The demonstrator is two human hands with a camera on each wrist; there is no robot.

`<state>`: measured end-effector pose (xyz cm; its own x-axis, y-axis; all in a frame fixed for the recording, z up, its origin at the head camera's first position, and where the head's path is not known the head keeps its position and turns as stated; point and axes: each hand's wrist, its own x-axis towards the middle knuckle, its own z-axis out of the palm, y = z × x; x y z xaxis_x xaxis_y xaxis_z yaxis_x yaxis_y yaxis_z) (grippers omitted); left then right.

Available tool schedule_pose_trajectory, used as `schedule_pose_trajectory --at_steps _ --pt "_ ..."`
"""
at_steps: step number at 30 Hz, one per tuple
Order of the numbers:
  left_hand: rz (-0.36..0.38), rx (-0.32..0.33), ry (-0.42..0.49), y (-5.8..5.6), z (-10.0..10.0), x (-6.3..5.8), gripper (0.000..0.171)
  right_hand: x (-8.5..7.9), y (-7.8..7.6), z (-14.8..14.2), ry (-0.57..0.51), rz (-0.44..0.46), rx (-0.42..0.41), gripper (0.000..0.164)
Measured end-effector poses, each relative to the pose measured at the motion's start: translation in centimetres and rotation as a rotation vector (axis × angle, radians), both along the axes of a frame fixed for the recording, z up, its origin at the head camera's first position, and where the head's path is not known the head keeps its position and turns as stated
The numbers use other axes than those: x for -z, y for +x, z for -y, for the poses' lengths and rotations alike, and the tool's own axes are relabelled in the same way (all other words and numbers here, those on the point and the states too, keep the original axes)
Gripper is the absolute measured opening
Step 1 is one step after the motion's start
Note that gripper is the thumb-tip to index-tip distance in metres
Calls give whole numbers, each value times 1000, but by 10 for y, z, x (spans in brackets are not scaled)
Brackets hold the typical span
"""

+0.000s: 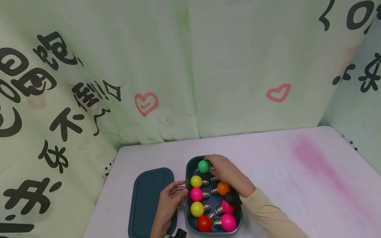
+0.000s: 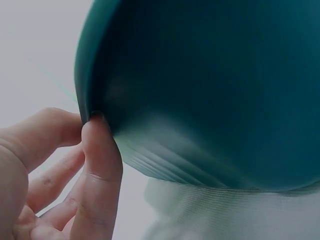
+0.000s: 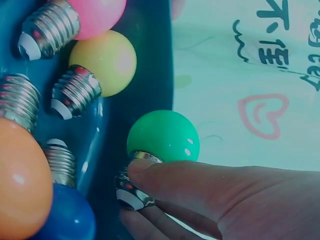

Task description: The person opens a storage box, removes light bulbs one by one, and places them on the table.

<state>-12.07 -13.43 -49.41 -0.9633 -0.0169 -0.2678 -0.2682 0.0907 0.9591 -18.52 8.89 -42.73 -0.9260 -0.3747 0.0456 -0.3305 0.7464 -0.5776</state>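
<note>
My right hand (image 1: pixel 224 168) pinches a green light bulb (image 3: pixel 162 135) by its metal screw base, at the far end of a dark blue box (image 1: pixel 188 211). The bulb's round end points left in the head view. Thumb and a finger of my left hand (image 1: pixel 169 201) pinch the box's left rim. Inside the box lie several more bulbs in two columns: two yellow bulbs (image 1: pixel 197 209), pink bulbs (image 1: pixel 196 194), a red bulb (image 1: pixel 204 223) and an orange bulb (image 1: pixel 223 188). A blue bulb (image 3: pixel 65 215) shows in the right wrist view; my right hand hides it in the head view.
A dark blue lid (image 1: pixel 151 201) lies flat to the left of the box, partly under my left hand. Both rest on a white table (image 1: pixel 274 172) with a pink smear at its right. A pale green printed cloth (image 1: pixel 220 72) hangs behind the table.
</note>
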Motion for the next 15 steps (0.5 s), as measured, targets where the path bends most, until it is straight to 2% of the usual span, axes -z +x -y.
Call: schedule_pose_trajectory --at_steps 7,15 --pt "-8 -1 -2 1 -1 0 50 -12 5 -6 -29 -22 -8 30" --pt "-17 -24 -35 2 -3 0 48 -17 11 -23 -26 -52 -6 34"
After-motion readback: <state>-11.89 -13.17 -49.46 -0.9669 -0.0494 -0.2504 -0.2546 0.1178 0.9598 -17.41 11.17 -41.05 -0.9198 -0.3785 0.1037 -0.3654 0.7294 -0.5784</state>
